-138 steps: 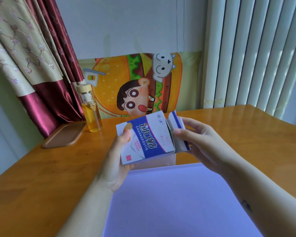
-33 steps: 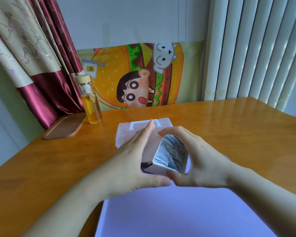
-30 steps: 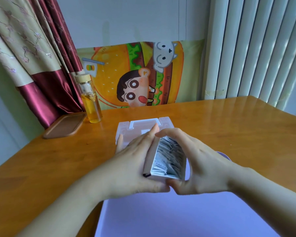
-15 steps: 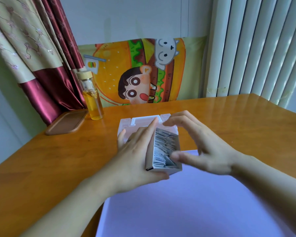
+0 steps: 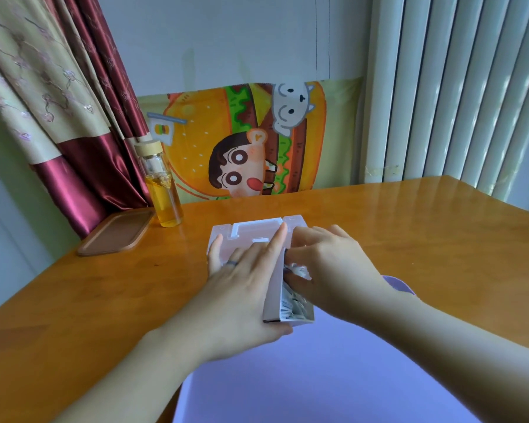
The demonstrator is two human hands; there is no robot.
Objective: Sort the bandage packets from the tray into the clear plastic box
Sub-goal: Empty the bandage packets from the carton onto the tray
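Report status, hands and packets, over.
Left hand grips carton. Right hand pinches packets in carton. Box behind, partly hidden by left hand.

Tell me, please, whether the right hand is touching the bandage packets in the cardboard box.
Touching. The head view shows the right hand reaching into the box, held by the left hand, its fingers pinching the packets with no gap.
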